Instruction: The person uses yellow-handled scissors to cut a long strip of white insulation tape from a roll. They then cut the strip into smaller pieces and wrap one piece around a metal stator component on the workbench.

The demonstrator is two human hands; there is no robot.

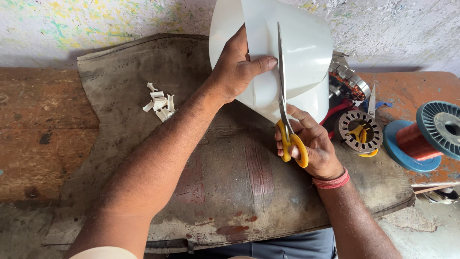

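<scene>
Here, largest to smallest.
Table (43, 120): worn wood, covered by a dark mat (143, 62).
Sheet (302, 43): white, curled, raised above the mat.
Left hand (237, 67): clenched on the sheet's edge.
Right hand (311, 144): grasping the yellow-handled scissors (286, 120), blades in the sheet.
Spool (426, 136): copper wire, at right.
Stator (358, 129): beside the spool.
Scraps (160, 103): white, on the mat.

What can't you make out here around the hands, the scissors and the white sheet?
Head view only:
- White sheet: its top is cut off by the upper edge of the frame.
- Scissors: the lower blade is hidden behind the sheet.
- Right hand: fingertips are hidden inside the yellow handles.
- Left hand: fingers are hidden behind the sheet.
- Motor stator: the parts behind it are covered by the sheet.
- Small white scraps: too small to tell their shape.
</scene>
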